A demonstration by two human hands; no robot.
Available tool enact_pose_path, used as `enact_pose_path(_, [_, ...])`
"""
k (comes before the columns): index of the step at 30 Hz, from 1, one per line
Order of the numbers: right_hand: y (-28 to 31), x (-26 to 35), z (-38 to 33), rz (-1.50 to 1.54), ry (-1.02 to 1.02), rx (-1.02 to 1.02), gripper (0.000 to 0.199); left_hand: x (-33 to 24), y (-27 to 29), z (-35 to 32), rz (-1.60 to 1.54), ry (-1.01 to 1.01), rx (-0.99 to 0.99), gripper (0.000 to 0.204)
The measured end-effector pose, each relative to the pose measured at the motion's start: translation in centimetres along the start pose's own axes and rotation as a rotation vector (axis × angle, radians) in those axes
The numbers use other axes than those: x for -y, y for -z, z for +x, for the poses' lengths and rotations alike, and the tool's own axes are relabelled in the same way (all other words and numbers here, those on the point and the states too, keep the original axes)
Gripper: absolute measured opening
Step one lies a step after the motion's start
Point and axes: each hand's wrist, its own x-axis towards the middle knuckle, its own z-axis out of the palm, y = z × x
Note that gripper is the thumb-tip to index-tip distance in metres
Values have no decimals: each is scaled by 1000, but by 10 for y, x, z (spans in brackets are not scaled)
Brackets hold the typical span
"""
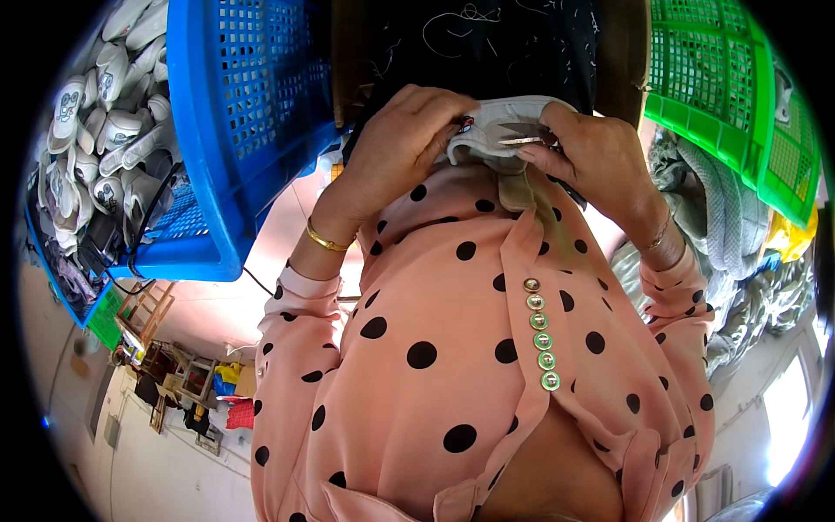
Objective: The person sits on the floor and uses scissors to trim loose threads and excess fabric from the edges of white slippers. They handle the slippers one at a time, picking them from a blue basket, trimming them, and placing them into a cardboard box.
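Observation:
Between my hands, close to my body, is a light grey-white shoe upper (513, 111) with a dark and red patch on its left part. My left hand (416, 130) pinches it at the left end, fingers closed on the edge. In my right hand (600, 152) is a pair of small metal thread snips (522, 139); the blades point left and lie against the upper. Part of the snips' handle is hidden by my fingers. A beige flap (515, 190) hangs below the upper.
A blue plastic crate (204, 130) stands at my left, with a heap of white shoe uppers (109, 130) beyond it. At right is a green crate (709, 104) above grey-white bundled pieces (722, 209). Loose threads lie on the dark cloth (496, 52) ahead.

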Motion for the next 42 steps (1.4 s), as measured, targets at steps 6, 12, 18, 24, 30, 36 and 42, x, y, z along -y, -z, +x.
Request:
enact_pose_path(6, [4,-1,8,-31,14,69,49,9,6,15,227,-268,76,13])
enact_pose_path(12, [4,-3,11,-14,-24,138,46,8,-3,11,-271,105,117,5])
enact_pose_path(18, [8,0,16,-32,1,166,44,8,6,13,-428,243,172,8])
enact_pose_path(24, [5,-1,14,-39,35,137,43,11,17,19,-103,-81,270,15])
enact_pose_path(30, [1,2,10,-60,51,80,43,11,11,22,-93,-143,320,22])
enact_pose_path(36, [1,0,11,-88,79,105,43,10,18,28,-445,146,545,25])
enact_pose_path(42, [1,-2,12,-47,79,102,44,11,18,24,-692,238,550,14])
